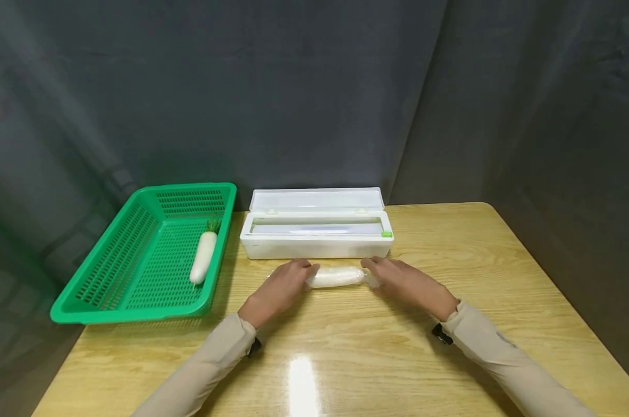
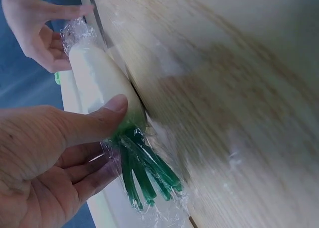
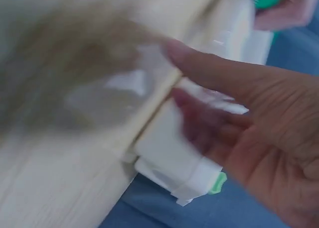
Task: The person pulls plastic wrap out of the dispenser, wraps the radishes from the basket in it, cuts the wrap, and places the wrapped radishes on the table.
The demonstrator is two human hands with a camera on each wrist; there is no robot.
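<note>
Across the wooden table [image 1: 502,272], we see the left hand [image 1: 283,285] gripping a film-wrapped radish [image 1: 337,277], the right hand [image 1: 404,282], thumb and fingers parted, at its leafless tip, green stems [image 2: 144,182] only the left wrist view reveals, and a white box [image 1: 317,249] behind.

No text, label, brand, number or sign could be read in any of the three views. The box [image 1: 317,249] bore tiny dark marks near its left end (too small to tell whether they were letters).
</note>
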